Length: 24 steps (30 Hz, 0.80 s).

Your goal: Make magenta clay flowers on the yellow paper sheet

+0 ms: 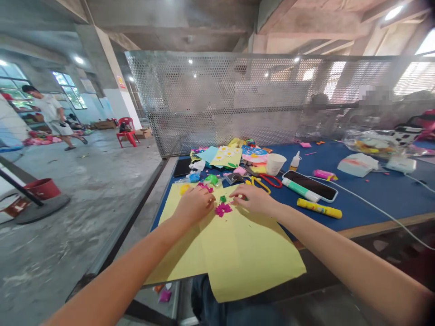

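A large pale yellow paper sheet [251, 253] lies under both hands, its near edge hanging over the table's front. In the middle of it are a magenta crumpled piece [223, 209] and a small green piece [223, 198]. To their left my left hand [195, 203] rests over the sheet with its fingers curled together; whatever they hold is hidden. My right hand [249, 198] is on the other side, thumb and fingers bent into a pinch, with what is between them too small to make out. More magenta pieces [205, 186] lie just beyond my left hand.
Beyond the sheet are red-handled scissors [272, 181], a white cup [276, 164], a glue bottle [295, 161] and flower-decorated cards [227, 156]. A phone [311, 185], a green-white glue stick [301, 189] and a yellow tube [319, 208] lie right. A perforated metal screen [217, 99] stands behind. A person [56, 115] walks at far left.
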{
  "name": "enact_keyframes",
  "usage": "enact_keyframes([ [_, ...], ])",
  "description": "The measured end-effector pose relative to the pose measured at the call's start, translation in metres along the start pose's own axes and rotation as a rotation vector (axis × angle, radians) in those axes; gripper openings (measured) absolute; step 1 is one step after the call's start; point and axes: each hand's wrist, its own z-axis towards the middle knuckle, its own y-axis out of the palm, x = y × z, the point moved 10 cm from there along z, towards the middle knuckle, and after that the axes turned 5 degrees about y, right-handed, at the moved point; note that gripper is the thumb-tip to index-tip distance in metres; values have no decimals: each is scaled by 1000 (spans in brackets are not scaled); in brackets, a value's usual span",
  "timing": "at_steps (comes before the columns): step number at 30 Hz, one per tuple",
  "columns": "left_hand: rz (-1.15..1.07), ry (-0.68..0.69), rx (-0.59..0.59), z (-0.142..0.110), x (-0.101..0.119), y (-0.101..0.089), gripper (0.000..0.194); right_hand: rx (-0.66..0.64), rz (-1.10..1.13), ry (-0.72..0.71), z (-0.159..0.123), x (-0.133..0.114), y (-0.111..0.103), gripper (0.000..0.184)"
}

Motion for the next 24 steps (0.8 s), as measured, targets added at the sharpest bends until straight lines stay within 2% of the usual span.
enact_keyframes([
  [4, -18, -65, -62, -2, 7, 16, 31, -87, -115, -108, 19, -14, 26, 21],
  [8, -68, -102, -92, -2, 4, 23, 28, -165, -171, -225, 23, -21, 40, 24],
  [13, -107, -116, -123, -1, 1, 23, 27, -144, -204, -217, 22, -11, 36, 28],
  [18, -146, -55, -192, 3, 6, 29, 29, -162, -166, -230, 19, -7, 32, 31],
  [24, -210, -83, -210, 7, 5, 29, 25, -188, -86, -220, 18, -5, 36, 27],
])
